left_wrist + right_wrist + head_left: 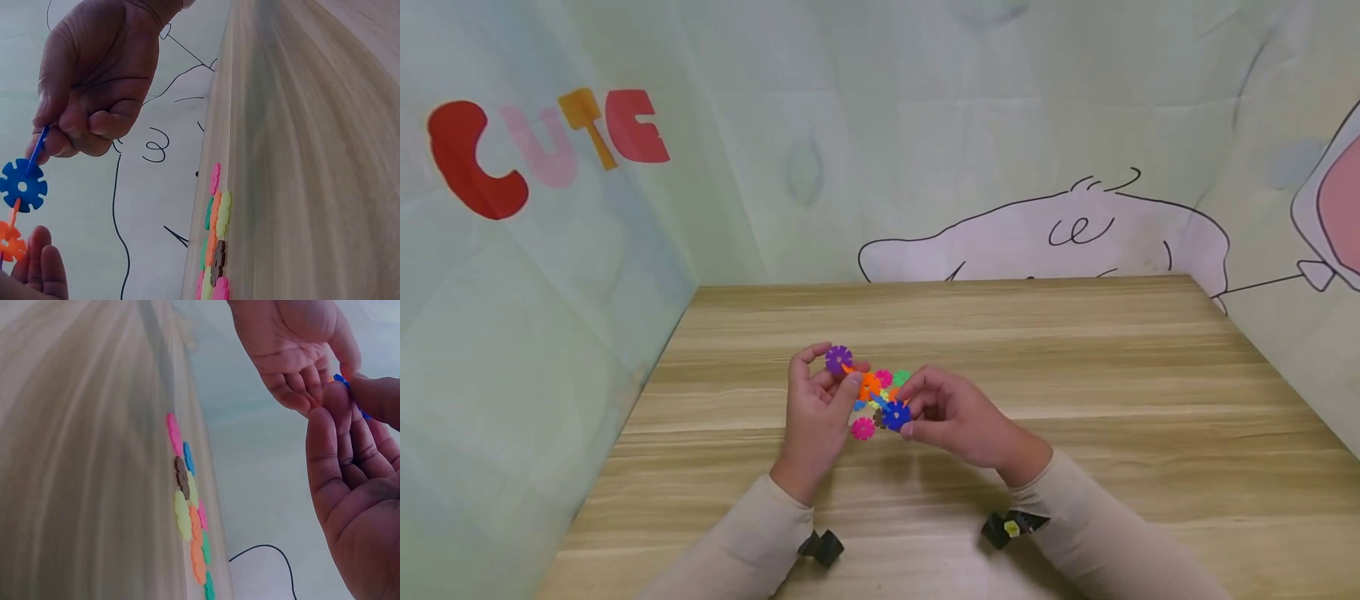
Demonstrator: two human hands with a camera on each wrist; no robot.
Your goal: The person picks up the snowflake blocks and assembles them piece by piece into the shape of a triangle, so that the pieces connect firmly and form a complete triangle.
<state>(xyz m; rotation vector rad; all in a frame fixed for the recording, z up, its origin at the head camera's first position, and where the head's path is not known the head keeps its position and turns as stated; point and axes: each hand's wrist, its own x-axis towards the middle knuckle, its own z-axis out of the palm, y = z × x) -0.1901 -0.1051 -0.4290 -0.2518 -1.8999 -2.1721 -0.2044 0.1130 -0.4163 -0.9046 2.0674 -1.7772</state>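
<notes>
Both hands (880, 412) pinching snowflake-disc chain (867, 387), long axis slanting from purple far-left to blue near-right.

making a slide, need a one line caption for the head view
Two hands, left hand and right hand, join snowflake discs above a wooden table.

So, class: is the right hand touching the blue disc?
Touching. The left wrist view shows the right hand pinching a blue piece edge-on, slotted into the blue disc; its fingertips sit on that joined piece.
</notes>
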